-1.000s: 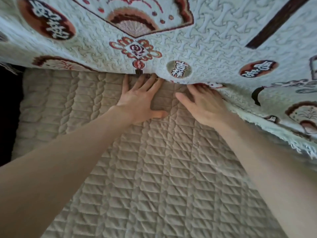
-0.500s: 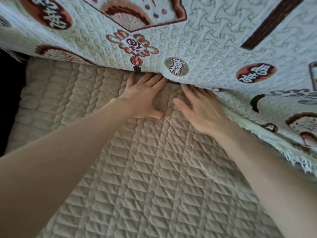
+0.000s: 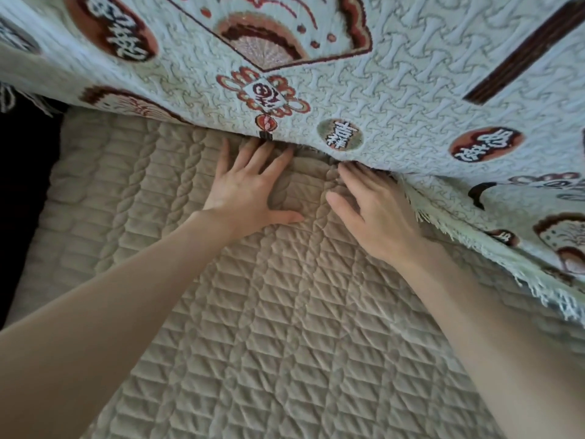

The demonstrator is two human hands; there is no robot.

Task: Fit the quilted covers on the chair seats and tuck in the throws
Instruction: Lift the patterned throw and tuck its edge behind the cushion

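Item 1: beige diamond-quilted seat cover point(image 3: 285, 343), spread flat, fills foregrnd; both bare forearms cross it.
Item 2: left hand point(image 3: 250, 191), fingers straight, spread, pressed flat on cover; grips nothing.
Item 3: right hand point(image 3: 376, 213), fingers extended flat, tips hidden under throw edge.
Item 4: white woven throw w/ red-brown fans & medallions point(image 3: 411, 90), hangs behind, overlaps cover's far edge; white fringe point(image 3: 459, 236) at right.
Item 5: dark gap point(image 3: 22, 185), far left.

My left hand point(image 3: 250, 188) and right hand point(image 3: 376, 213) press flat on beige quilted cover point(image 3: 253, 327), fingertips at patterned throw point(image 3: 395, 90) edge.
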